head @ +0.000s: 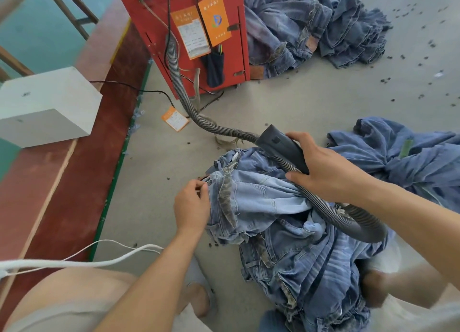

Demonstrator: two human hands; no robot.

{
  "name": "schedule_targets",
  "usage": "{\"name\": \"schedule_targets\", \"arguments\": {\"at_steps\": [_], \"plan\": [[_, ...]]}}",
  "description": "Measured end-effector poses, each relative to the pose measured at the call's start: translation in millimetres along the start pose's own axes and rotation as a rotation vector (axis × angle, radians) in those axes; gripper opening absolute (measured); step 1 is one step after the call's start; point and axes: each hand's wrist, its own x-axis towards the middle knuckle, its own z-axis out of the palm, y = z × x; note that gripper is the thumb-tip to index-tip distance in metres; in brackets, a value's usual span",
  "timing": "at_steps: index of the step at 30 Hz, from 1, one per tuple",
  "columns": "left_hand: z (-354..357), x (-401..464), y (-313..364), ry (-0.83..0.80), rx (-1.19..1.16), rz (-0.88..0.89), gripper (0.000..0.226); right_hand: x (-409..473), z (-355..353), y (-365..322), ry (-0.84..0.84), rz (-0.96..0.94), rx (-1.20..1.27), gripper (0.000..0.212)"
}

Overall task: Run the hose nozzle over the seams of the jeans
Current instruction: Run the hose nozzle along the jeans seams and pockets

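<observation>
The jeans (pixel 263 202) lie crumpled on the floor (pixel 311 112) before the person, pale blue denim with a mottled waistband lining turned out. The left hand (pixel 191 207) pinches the waistband edge. The right hand (pixel 328 170) grips the dark grey handle (pixel 281 142) of the ribbed hose (pixel 331 212), which curves over the jeans; the nozzle end is hidden.

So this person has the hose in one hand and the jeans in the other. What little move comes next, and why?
Probably swing the hose handle in the right hand toward the waistband seam that the left hand pinches. The jeans are held ready there, but the hose end lies across the pile near the right forearm, off that seam.
</observation>
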Motion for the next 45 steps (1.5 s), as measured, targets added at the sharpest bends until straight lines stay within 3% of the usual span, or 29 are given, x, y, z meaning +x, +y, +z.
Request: {"name": "schedule_targets", "arguments": {"at_steps": [3,5,8,10,12,16,18,21,23,25,31,35,40,43,45], "plan": [[2.8,-3.0,0.1,-0.049,-0.039,0.145,0.008,0.6,-0.7,0.1,0.003,-0.002,-0.005,0.074],[6.5,-7.1,-1.0,-0.182,0.016,0.18,0.03,0.1,-0.5,-0.7,0.007,-0.011,-0.002,0.073],[11.7,-10.9,-7.6,-0.343,0.481,0.029,0.07,-0.4,0.0,-3.1,0.006,-0.023,-0.002,0.074],[14.2,-9.9,-11.9,-0.415,0.608,-0.032,0.062,-0.4,-0.3,-4.8,0.0,-0.029,-0.005,0.074],[13.4,-7.2,-12.0,-0.443,0.453,-0.077,0.044,-0.7,-0.5,-4.6,-0.013,-0.031,-0.006,0.073],[6.3,-1.6,-5.3,-0.319,0.11,-0.165,0.028,-3.8,-3.0,-3.4,-0.035,-0.028,-0.022,0.073],[5.2,-8.6,-0.7,-0.197,0.195,-0.126,0.03,-5.5,-4.0,-4.0,-0.048,-0.02,-0.02,0.073],[8.1,-20.1,5.5,0.066,0.307,0.125,0.025,-6.7,-3.9,-5.1,-0.061,-0.018,-0.009,0.073],[8.3,-20.0,7.7,0.135,0.194,0.255,0.023,-7.1,-3.8,-5.1,-0.064,-0.026,-0.011,0.073],[6.1,-16.9,10.3,0.08,0.019,0.261,0.014,-8.0,-4.4,-5.3,-0.064,-0.032,-0.009,0.073],[3.2,-0.6,16.0,-0.205,-0.253,-0.177,0.031,-10.3,-6.4,-1.8,-0.052,-0.058,-0.021,0.073],[-3.5,1.2,22.1,-0.448,-0.931,-0.532,0.016,-13.2,-10.6,0.5,-0.084,-0.066,-0.02,0.075],[-3.4,1.5,33.8,-0.539,-1.408,-0.707,0.004,-24.3,-13.0,-3.1,-0.115,-0.096,-0.045,0.063],[-5.0,7.2,39.1,-0.57,-1.547,-0.731,0.027,-34.1,-16.1,-4.6,-0.158,-0.082,-0.112,0.062],[-4.2,10.9,42.8,-0.591,-1.439,-0.674,0.05,-39.2,-16.9,-2.1,-0.184,-0.067,-0.139,0.059]]}}
